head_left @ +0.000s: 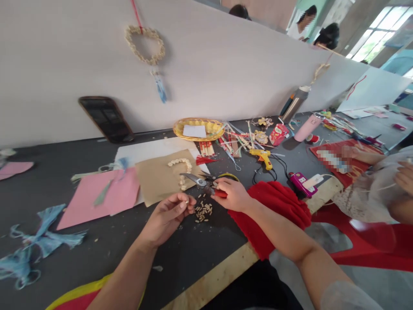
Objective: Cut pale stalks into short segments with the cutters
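Observation:
My right hand (232, 194) is wrapped round the red handle of a pair of pruning shears (197, 181), whose metal blades point left over brown paper. Between the thumb and fingertips of my left hand (171, 215) is a tiny pale piece (187, 202), mostly covered by the fingers. On the table between both hands lies a pile of small tan cut pieces (204, 212). A curved row of cream-coloured pieces (180, 162) rests on the brown paper (155, 174), partly behind the blades.
Pink paper (93, 193) and blue tassels (48, 232) lie left. A phone (106, 118) leans on the partition. Behind are a wicker basket (213, 127) and a yellow glue gun (263, 158). Red cloth (274, 202) sits under my right forearm. A co-worker's hand (350, 153) is at right.

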A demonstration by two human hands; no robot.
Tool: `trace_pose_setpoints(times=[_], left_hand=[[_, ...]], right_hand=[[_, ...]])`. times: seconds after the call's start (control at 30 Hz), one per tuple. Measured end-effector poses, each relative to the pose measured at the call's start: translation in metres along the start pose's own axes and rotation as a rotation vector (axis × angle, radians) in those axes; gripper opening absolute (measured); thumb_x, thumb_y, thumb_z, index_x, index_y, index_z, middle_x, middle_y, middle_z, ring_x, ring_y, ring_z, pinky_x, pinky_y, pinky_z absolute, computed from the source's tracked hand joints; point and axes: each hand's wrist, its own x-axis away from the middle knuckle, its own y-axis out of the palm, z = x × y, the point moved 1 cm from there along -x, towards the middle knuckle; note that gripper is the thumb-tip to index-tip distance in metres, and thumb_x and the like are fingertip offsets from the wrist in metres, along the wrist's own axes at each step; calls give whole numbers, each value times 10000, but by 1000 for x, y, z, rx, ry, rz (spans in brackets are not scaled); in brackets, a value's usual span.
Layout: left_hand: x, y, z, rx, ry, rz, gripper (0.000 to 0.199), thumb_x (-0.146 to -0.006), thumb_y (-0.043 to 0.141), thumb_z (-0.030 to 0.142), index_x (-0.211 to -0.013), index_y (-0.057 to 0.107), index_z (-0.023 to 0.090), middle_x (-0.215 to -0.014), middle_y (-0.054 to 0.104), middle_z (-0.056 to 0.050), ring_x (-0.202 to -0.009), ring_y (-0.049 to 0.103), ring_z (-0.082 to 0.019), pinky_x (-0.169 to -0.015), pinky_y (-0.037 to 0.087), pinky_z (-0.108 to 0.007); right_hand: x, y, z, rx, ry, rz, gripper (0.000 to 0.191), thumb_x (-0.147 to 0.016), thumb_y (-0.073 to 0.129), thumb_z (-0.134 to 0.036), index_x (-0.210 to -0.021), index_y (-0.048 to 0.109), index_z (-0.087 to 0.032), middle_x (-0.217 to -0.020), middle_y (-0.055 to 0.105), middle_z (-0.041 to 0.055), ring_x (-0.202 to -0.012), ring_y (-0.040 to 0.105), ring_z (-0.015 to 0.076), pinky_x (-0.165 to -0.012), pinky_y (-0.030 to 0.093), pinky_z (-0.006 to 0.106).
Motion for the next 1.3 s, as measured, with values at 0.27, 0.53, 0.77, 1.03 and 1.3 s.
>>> trace_pose_setpoints(times=[0.27,0.53,0.77,1.03,1.3], left_hand=[[-2,2,-3,89,8,-45,221,-682,844,244,-797,683,147,-831,698,-40,-675,608,-101,-690,495,-234],[-1,3,-4,122,4,-69,205,-716,822,240,-805,666,140,-845,706,-48,-683,613,-95,-683,486,-223],[-3,2,-5,112,-3,-84,256,-688,846,271,-786,654,135,-849,712,-42,-659,615,-86,-669,479,-215],[-4,1,-7,112,2,-93,261,-699,840,276,-798,645,133,-845,715,-39,-661,611,-86,-662,468,-222],[-4,1,-7,114,7,-100,259,-703,837,277,-801,646,133,-847,715,-37,-659,609,-82,-658,468,-223]], right_hand=[[-15,-11,-10,200,47,-69,106,-868,615,-314,-911,615,-217,-1135,682,88,-1013,662,211,-857,516,314],[-85,-15,-27,463,-44,-312,176,-930,540,-326,-1028,614,-199,-1156,658,86,-1012,635,219,-752,472,299],[-103,-8,-37,576,-79,-362,168,-935,525,-308,-1015,616,-191,-1067,661,86,-929,634,204,-676,431,282],[-103,-8,-38,610,-54,-415,171,-933,545,-317,-1017,618,-188,-1076,662,85,-902,639,200,-651,418,279],[-106,-3,-35,618,-78,-418,175,-926,559,-314,-1013,632,-181,-1057,668,97,-889,649,207,-642,422,281]])
